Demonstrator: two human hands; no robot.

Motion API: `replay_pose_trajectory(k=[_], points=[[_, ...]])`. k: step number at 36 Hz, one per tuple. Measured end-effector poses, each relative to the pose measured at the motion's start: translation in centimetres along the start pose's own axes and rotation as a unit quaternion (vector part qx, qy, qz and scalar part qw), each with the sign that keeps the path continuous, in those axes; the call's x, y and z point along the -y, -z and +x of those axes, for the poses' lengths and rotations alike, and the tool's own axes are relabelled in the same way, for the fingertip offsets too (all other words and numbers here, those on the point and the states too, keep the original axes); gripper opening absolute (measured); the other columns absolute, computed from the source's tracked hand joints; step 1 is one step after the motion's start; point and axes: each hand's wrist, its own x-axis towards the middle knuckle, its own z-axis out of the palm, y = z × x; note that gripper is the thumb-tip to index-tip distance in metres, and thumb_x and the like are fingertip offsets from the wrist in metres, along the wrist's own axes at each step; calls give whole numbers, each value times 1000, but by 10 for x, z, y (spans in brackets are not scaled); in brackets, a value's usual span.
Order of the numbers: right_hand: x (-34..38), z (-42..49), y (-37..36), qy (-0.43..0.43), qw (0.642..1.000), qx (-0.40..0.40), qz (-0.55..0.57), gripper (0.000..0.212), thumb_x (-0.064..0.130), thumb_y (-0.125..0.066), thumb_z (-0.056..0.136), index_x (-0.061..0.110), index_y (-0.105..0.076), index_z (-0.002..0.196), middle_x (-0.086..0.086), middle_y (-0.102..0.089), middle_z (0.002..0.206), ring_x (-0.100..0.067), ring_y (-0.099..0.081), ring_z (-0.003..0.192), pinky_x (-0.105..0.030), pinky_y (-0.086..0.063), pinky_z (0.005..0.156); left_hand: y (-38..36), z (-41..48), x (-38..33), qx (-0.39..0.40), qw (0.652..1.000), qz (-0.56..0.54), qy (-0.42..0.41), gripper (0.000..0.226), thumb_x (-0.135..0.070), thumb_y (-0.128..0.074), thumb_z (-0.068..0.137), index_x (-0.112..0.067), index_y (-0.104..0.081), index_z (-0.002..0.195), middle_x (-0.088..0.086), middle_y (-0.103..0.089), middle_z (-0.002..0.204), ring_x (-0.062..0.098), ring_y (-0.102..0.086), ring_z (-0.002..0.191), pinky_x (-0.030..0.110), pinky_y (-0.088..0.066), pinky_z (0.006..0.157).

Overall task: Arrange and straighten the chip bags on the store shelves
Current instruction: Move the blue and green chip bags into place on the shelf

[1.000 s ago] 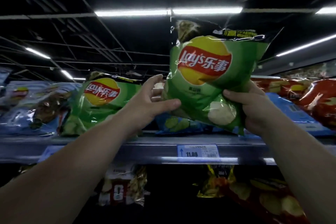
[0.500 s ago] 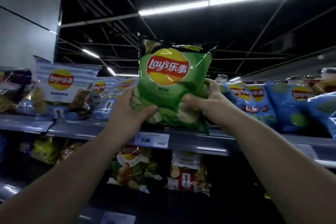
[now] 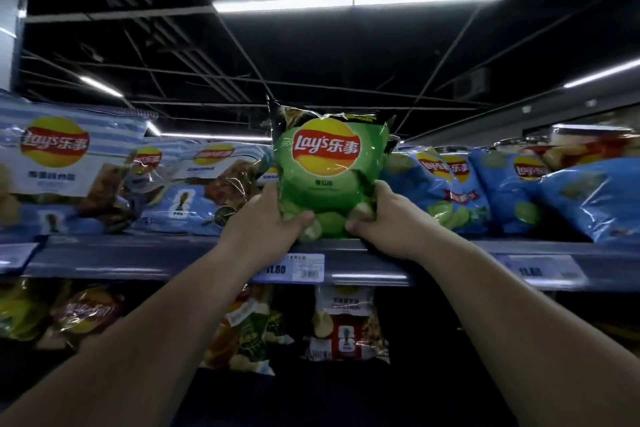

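A green chip bag (image 3: 329, 166) stands upright at the front of the top shelf (image 3: 138, 258), its bottom at the shelf's edge. My left hand (image 3: 266, 222) grips its lower left corner and my right hand (image 3: 388, 222) grips its lower right corner. White-and-blue striped chip bags (image 3: 62, 163) lean on the shelf to the left. Blue chip bags (image 3: 446, 184) stand in a row to the right, close against the green bag.
A price tag (image 3: 294, 269) hangs on the shelf rail below the green bag, another price tag (image 3: 540, 270) at the right. The lower shelf holds more chip bags (image 3: 346, 326), dimly lit. Ceiling lights (image 3: 360, 0) shine overhead.
The green bag, held in both hands, has come down and forward onto the shelf edge between the striped and blue bags. The view has shifted left along the shelf.
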Motion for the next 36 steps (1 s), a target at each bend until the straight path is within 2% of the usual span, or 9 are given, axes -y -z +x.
replay_pose_trajectory(k=[4,7,10,12,17,20,23,27,36], points=[[3,-7,-3,-12,999,-32,-31,75,68,-62,78,28,-34,135,-4,-60,121,-29,-61,108,-43,-52,87,-3,-3,-1,-22,999,19,-18,72,-69,-55,84,-37,-28,143,-5,-58,133,23,-57,119,37,-44,85],[6,-13,-6,-2,995,-80,-60,92,74,-61,74,27,-28,147,-5,-62,126,-30,-61,113,-41,-50,85,-3,-11,-6,-71,996,-13,-56,85,-59,-66,83,-31,-22,151,-1,-48,143,21,-48,129,38,-44,97],[6,-22,-5,39,986,-153,-58,94,72,-67,72,26,-33,147,-3,-60,132,-29,-56,122,-41,-45,95,-2,-18,-8,-131,984,-38,-113,89,-47,-71,84,-24,-21,154,5,-41,146,19,-38,135,36,-37,107],[3,-29,-3,46,982,-179,-42,98,70,-69,71,24,-34,149,-1,-56,139,-27,-52,129,-42,-43,103,-2,-21,-8,-156,979,-31,-131,87,-45,-71,84,-18,-25,153,8,-39,147,23,-36,136,45,-38,111],[-6,-57,-10,43,978,-187,76,105,65,-71,74,20,-26,157,0,-47,150,-22,-44,137,-45,-41,111,-9,-41,-21,-178,975,-43,-127,90,-60,-58,81,-15,-25,152,13,-35,150,32,-32,140,56,-35,111],[-3,-70,-8,43,970,-208,118,77,60,-67,84,20,-44,146,1,-57,140,-20,-52,130,-44,-45,106,-14,-48,-41,-144,978,-131,-72,86,-65,-55,83,-24,-25,152,6,-43,147,25,-40,136,52,-39,110],[12,-66,7,10,967,-181,179,47,55,-63,90,21,-59,123,2,-67,117,-21,-62,111,-43,-52,94,-3,-41,-65,-144,972,-184,15,61,-55,-54,93,-28,-37,145,1,-54,135,23,-53,122,46,-47,99],[29,-55,27,2,972,-122,201,52,57,-68,87,19,-55,120,2,-65,113,-20,-63,101,-41,-54,87,21,-30,-78,-157,983,-88,43,48,-52,-50,98,-20,-49,135,1,-60,115,25,-60,102,39,-49,83],[30,-18,25,-8,985,-104,136,33,51,-55,97,21,-54,108,-4,-67,101,-25,-67,85,-45,-57,81,14,-1,-70,-87,992,-11,86,64,-60,-34,100,-11,-43,140,16,-59,131,36,-57,115,43,-47,90]])
